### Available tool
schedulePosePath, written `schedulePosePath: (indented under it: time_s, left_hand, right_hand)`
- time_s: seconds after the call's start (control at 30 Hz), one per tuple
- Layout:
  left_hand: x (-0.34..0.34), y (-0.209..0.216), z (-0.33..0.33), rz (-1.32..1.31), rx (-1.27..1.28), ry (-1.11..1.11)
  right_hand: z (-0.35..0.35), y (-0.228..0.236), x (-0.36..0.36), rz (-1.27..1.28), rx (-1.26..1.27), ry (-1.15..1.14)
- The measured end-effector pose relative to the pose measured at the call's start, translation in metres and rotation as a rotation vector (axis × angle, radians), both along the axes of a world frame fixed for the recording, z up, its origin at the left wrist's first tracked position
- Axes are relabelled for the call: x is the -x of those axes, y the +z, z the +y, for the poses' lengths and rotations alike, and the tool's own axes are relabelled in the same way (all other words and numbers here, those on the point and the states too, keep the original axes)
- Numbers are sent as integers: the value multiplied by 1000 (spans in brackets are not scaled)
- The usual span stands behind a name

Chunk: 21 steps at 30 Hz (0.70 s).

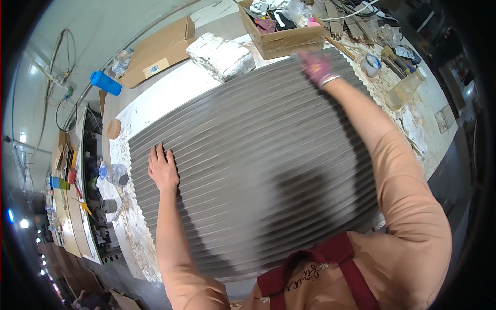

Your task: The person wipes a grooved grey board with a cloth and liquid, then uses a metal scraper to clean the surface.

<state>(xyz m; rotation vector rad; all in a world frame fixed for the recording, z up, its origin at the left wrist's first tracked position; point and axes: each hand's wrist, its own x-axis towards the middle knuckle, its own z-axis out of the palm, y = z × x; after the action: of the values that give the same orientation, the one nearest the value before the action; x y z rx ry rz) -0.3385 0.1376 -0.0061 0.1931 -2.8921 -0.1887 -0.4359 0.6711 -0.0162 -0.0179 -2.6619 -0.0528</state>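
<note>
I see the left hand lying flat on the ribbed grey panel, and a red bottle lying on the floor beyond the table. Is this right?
Not quite: the bottle is blue, not red, as the head view shows. The rest holds: the left hand lies flat on the ribbed grey panel, and the bottle lies on the floor beyond the table.

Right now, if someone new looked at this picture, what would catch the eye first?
First comes the large grey ribbed panel, which covers most of the white worktable. The left hand lies flat on its left edge, while the right hand, blurred and in a pinkish glove, reaches to its far edge. Beyond that edge stand an open cardboard box full of small items and a wrapped whitish block.
</note>
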Motion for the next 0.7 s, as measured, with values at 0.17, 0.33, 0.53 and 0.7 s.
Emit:
schedulePosePath:
  time_s: [0.17, 0.33, 0.53, 0.7]
  left_hand:
    - [-1, 3, 1, -10, 8, 20]
    - [0, 3, -1, -16, 18, 34]
    - [0, -2, -6, 66, -16, 24]
    - [6, -11, -9, 141, -76, -17]
  right_hand:
    - [2, 64, -54, -165, 343, -37]
    - [-120, 58, -76, -180, 416, 302]
    - [-312, 78, -75, -151, 326, 575]
    - [-415, 49, -25, -284, 502, 517]
